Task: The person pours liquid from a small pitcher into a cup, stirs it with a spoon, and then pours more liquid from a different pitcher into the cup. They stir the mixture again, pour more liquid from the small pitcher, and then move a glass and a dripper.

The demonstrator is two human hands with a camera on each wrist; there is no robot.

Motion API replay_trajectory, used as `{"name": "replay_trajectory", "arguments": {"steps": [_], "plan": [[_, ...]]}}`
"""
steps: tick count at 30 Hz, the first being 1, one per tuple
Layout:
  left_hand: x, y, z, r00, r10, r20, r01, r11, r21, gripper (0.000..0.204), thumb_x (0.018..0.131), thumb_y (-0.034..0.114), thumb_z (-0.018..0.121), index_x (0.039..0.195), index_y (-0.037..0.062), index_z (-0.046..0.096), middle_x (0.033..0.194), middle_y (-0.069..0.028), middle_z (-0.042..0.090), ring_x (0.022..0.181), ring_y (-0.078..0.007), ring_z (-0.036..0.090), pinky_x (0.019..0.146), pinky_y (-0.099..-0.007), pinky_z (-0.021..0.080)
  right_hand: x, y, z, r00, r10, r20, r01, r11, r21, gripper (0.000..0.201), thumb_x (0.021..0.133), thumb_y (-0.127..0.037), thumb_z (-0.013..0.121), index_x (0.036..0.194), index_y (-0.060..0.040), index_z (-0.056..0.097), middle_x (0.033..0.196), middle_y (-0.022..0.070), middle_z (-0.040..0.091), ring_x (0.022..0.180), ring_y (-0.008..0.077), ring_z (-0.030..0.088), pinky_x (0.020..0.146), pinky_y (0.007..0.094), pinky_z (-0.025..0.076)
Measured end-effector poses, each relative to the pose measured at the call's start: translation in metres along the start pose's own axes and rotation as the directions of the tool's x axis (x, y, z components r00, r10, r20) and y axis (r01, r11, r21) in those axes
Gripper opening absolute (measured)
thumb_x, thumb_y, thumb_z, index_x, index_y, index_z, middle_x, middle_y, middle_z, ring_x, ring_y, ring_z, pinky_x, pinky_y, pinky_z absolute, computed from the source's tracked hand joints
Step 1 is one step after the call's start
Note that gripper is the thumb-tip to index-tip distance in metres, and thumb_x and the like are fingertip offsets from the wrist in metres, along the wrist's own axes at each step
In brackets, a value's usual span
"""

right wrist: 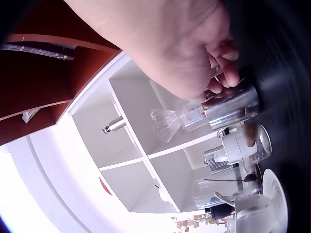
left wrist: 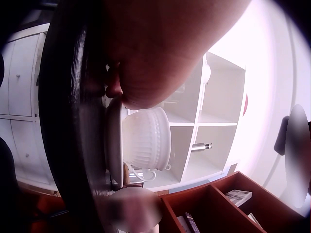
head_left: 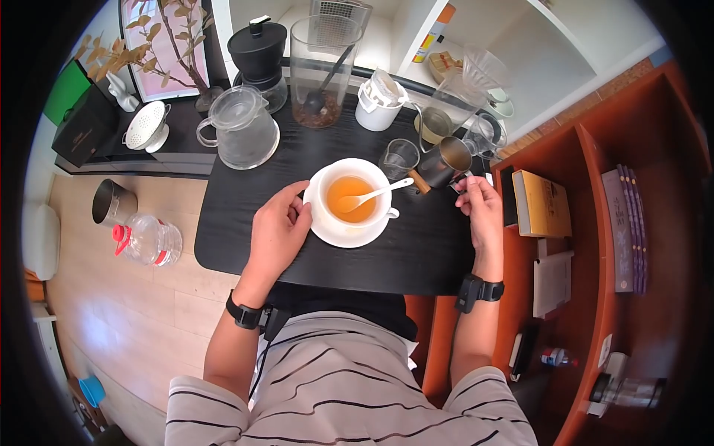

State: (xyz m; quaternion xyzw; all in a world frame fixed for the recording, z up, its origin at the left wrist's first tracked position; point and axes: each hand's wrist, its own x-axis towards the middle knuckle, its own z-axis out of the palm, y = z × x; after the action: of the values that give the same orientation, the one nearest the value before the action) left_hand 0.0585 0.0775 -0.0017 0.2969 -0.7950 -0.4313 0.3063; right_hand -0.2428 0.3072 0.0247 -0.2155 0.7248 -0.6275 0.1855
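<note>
A white cup (head_left: 335,186) of amber liquid stands on a white saucer (head_left: 348,241), with a white spoon (head_left: 383,189) leaning in it. At the saucer's left rim is my left hand (head_left: 279,227), thumb and fingers pinching the edge; the left wrist view shows the fluted cup (left wrist: 148,138) close by. My right hand (head_left: 482,212) has curled fingers right beside a metal pitcher (head_left: 446,160) with a wooden handle (head_left: 420,182). A thin shiny piece shows among its fingertips (right wrist: 231,75) in the right wrist view; I cannot tell whether they grip it.
Behind the cup are a small glass (head_left: 399,158), a white mug (head_left: 379,108), a glass pot (head_left: 242,126), a tall clear container (head_left: 323,67) and a black grinder (head_left: 257,52). Glassware crowds the back right. A wooden bookshelf (head_left: 591,171) flanks the black table (head_left: 253,253) on the right.
</note>
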Motion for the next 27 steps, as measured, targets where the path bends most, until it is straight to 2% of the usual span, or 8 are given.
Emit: {"name": "replay_trajectory", "arguments": {"steps": [1,5,8,10,11,14,16,27], "plan": [[0.0,-0.001,0.0,1.0,-0.001,0.0,0.001,1.0,0.009,0.037,0.094,0.004,0.073,0.131,0.0002,0.072,0.079,-0.0069,0.067,0.063,-0.0159,0.06,0.063,-0.031,0.052,0.001,0.002,-0.001,0.999,0.03,0.034,-0.03,0.999,0.013,0.03,0.112,-0.033,0.063,0.103,-0.0059,0.072,0.097,0.0011,0.072,0.075,0.0068,0.06,0.066,0.0219,0.042],[0.0,0.0,0.0,1.0,0.0,0.002,0.0,1.0,0.002,0.037,0.094,0.004,0.073,0.131,0.0,0.072,0.079,-0.0069,0.067,0.063,-0.0158,0.06,0.063,-0.0308,0.052,-0.004,0.004,0.0,0.99,0.078,0.113,-0.086,0.994,0.063,0.037,0.114,-0.036,0.058,0.092,-0.0087,0.068,0.09,0.0008,0.069,0.073,0.008,0.06,0.064,0.0226,0.041],[0.0,-0.001,-0.001,1.0,0.005,0.004,-0.005,1.0,-0.006,0.037,0.094,0.004,0.073,0.131,-0.0005,0.071,0.079,-0.007,0.067,0.063,-0.0157,0.06,0.063,-0.0308,0.052,-0.012,0.008,-0.001,0.985,0.01,0.172,-0.028,0.994,0.105,0.039,0.115,-0.034,0.057,0.085,-0.0103,0.061,0.081,0.0002,0.063,0.071,0.0092,0.058,0.064,0.0237,0.04],[0.0,-0.001,-0.001,1.0,-0.003,0.004,0.003,1.0,-0.028,0.036,0.095,0.001,0.072,0.132,0.0007,0.072,0.078,-0.0018,0.064,0.066,-0.0074,0.054,0.063,-0.0248,0.048,-0.018,0.01,-0.002,0.988,-0.003,0.153,-0.018,0.991,0.132,0.039,0.115,-0.034,0.056,0.083,-0.0105,0.059,0.079,-0.0003,0.06,0.07,0.0094,0.056,0.064,0.0243,0.039],[0.0,-0.001,-0.001,1.0,-0.003,0.003,0.003,1.0,-0.028,0.036,0.095,0.001,0.072,0.132,0.0007,0.072,0.078,-0.0018,0.064,0.066,-0.0074,0.054,0.063,-0.0248,0.048,-0.021,0.011,-0.003,0.991,-0.013,0.133,-0.008,0.987,0.161,0.041,0.115,-0.033,0.056,0.081,-0.0107,0.056,0.076,-0.0007,0.057,0.069,0.0096,0.054,0.064,0.0248,0.038],[0.0,0.0,-0.001,1.0,0.013,0.001,-0.013,0.999,-0.034,0.037,0.095,0.001,0.072,0.132,0.0005,0.072,0.078,-0.0023,0.064,0.065,-0.0077,0.054,0.063,-0.025,0.048,-0.033,0.001,-0.005,0.995,-0.015,0.099,0.0,0.989,0.148,0.041,0.115,-0.032,0.056,0.08,-0.0108,0.054,0.075,-0.0013,0.053,0.068,0.0097,0.05,0.064,0.0253,0.038],[0.0,0.0,-0.002,1.0,0.02,0.005,-0.02,1.0,-0.003,0.037,0.094,0.003,0.073,0.131,-0.0009,0.071,0.079,-0.0072,0.067,0.064,-0.0165,0.061,0.064,-0.0313,0.053,-0.04,-0.005,-0.008,0.996,-0.034,0.082,0.022,0.989,0.146,0.041,0.115,-0.031,0.056,0.08,-0.0107,0.053,0.075,-0.0014,0.052,0.068,0.0097,0.049,0.064,0.0254,0.038],[0.0,-0.001,-0.002,1.0,0.027,0.004,-0.027,1.0,-0.005,0.036,0.093,0.003,0.073,0.129,-0.0005,0.072,0.08,-0.0075,0.067,0.063,-0.0174,0.062,0.064,-0.0321,0.053,-0.067,-0.062,-0.035,0.991,-0.131,0.04,0.129,0.99,0.064,0.04,0.115,-0.025,0.057,0.078,-0.01,0.048,0.073,-0.0039,0.041,0.066,0.0079,0.037,0.061,0.0259,0.033]]}}
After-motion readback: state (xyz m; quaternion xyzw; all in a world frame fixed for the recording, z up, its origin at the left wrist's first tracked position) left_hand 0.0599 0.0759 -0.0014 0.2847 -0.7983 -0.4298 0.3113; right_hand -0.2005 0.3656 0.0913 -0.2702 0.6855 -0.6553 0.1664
